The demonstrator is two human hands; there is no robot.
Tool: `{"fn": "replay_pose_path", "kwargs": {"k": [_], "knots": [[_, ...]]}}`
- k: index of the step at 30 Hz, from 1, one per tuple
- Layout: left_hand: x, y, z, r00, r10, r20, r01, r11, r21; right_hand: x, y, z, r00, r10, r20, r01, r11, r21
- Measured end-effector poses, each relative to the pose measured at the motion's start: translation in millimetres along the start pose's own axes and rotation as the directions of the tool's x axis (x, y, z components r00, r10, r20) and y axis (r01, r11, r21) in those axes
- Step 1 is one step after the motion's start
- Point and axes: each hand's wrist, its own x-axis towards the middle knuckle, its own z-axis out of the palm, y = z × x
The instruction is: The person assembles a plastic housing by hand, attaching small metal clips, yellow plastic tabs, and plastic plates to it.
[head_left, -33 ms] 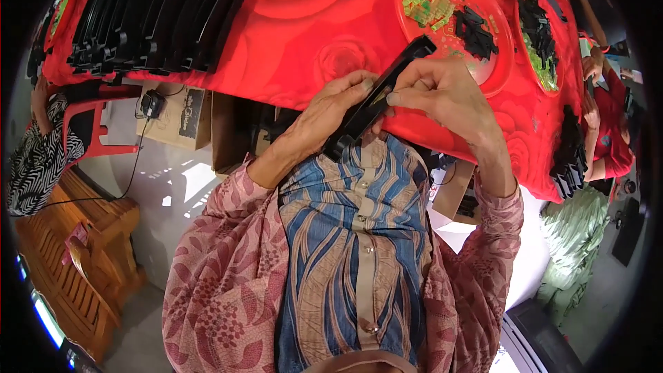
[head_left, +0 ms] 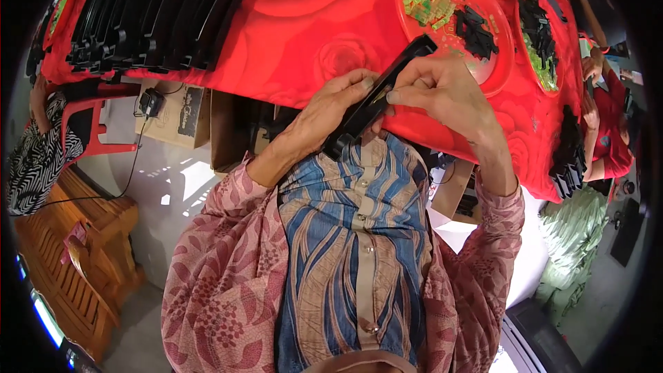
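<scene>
A long black plastic strip [head_left: 357, 119] slants across in front of my chest, its far end over the edge of the red-covered table. My left hand [head_left: 344, 100] is wrapped round its middle, with the thumb on top. From the other side my right hand [head_left: 445, 93] pinches at the strip with thumb and forefinger. A small yellowish spot shows by those fingertips; whatever they grip is too small and covered to name. Close beyond the right hand are black clip-like pieces [head_left: 476, 33] and green-yellow transparent pieces [head_left: 425, 3] on a red plate [head_left: 508, 62].
Many similar black strips [head_left: 155, 17] lie in a row at the table's far left. A second plate of black and green pieces [head_left: 537, 34] stands at the right. Cardboard boxes [head_left: 181, 114] sit under the table. Other people's hands [head_left: 592, 69] work at the right edge.
</scene>
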Motion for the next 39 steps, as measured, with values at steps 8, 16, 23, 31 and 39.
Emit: {"fn": "replay_pose_path", "kwargs": {"k": [8, 16, 23, 31, 39], "knots": [[-2, 1, -1, 1.000, -0.015, 0.006, 0.015, 1.000, -0.004, 6, -2, 2, 0.999, 0.024, 0.024, -0.022, 0.996, -0.085], [-2, 0, -2, 1.000, -0.022, 0.008, 0.022, 1.000, -0.012, 2, -4, 9, 0.998, -0.014, -0.068, 0.000, 0.982, -0.191], [-2, 2, -3, 0.999, -0.033, -0.012, 0.033, 0.999, 0.027, 5, -1, 14, 0.991, -0.083, -0.103, 0.050, 0.955, -0.293], [3, -5, -12, 0.995, -0.004, 0.102, 0.004, 1.000, -0.006, 5, 2, 14, 0.995, -0.033, -0.094, 0.003, 0.953, -0.302], [-2, -1, -13, 0.991, 0.002, 0.131, -0.004, 1.000, 0.013, 2, 2, 26, 0.972, -0.099, -0.213, 0.015, 0.931, -0.365]]}}
